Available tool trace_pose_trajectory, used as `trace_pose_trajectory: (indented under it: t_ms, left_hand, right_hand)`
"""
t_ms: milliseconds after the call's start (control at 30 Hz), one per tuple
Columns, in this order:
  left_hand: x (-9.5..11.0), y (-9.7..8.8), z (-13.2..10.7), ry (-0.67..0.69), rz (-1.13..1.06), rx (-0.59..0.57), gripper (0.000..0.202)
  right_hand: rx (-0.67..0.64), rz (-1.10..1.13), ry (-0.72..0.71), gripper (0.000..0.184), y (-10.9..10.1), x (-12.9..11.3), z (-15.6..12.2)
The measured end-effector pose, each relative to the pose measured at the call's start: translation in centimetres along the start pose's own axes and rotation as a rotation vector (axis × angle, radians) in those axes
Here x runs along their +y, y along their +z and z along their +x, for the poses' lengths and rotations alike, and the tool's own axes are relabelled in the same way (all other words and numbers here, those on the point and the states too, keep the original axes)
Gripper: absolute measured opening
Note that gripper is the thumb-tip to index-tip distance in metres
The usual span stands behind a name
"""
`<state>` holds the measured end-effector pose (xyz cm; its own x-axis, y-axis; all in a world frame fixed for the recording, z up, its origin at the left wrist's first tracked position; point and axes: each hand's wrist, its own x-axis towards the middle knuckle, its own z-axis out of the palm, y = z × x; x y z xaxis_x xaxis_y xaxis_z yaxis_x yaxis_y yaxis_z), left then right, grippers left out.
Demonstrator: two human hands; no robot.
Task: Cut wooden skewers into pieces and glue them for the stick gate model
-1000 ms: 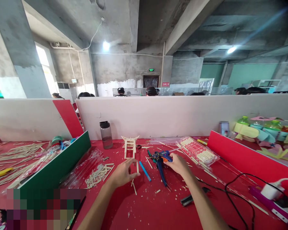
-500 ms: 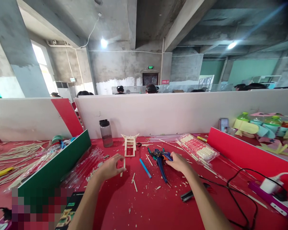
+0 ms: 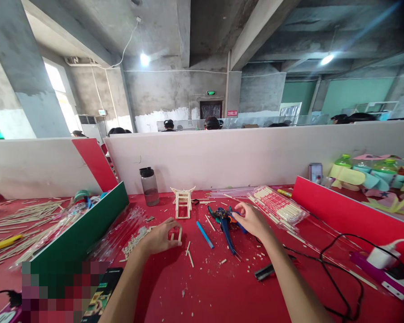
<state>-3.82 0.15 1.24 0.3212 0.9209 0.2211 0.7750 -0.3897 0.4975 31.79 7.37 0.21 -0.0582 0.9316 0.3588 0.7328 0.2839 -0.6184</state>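
Note:
My left hand (image 3: pixel 161 235) rests on the red table (image 3: pixel 222 287) with its fingers pinched on a small frame of glued wooden sticks (image 3: pixel 177 235). My right hand (image 3: pixel 252 219) lies on the handle of a blue glue gun (image 3: pixel 227 222) that rests on the table, its fingers curled over the grip. A small ladder-like model of wooden sticks (image 3: pixel 182 202) stands just behind, close to the white partition. A blue stick (image 3: pixel 204 234) lies between my hands, among loose stick pieces.
A dark water bottle (image 3: pixel 149 186) stands by the partition. Bags of sticks (image 3: pixel 279 208) lie at right, more sticks at left past a green divider (image 3: pixel 84 233). A black cable (image 3: pixel 336 269) runs to a power strip (image 3: pixel 380 269). Other people sit behind the partition.
My left hand drew left and back with the stick piece, then settled near the table centre. My right hand shifted slightly up on the glue gun. The view tilted a little.

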Motion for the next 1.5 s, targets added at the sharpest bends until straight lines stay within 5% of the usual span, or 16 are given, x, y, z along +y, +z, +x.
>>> trace_pose_trajectory:
  t_ms: [200,400,1000,1500]
  left_hand:
    - [2.8,0.7,0.6,0.212,-0.118,0.059,0.049]
    - [3.9,2.0,1.0,0.274,-0.151,0.071,0.050]
    - [4.1,2.9,1.2,0.245,-0.184,0.028,0.056]
    - [4.1,2.9,0.9,0.250,-0.072,0.013,0.070]
  right_hand:
    - [-0.453,0.867,0.047,0.038,3.0,-5.9,-2.4]
    - [-0.665,1.262,0.197,0.043,6.1,-8.3,-4.4]
    - [-0.640,1.330,0.372,0.035,7.5,-7.8,-4.5]
    - [-0.630,1.217,0.365,0.035,7.7,-7.7,-4.5]
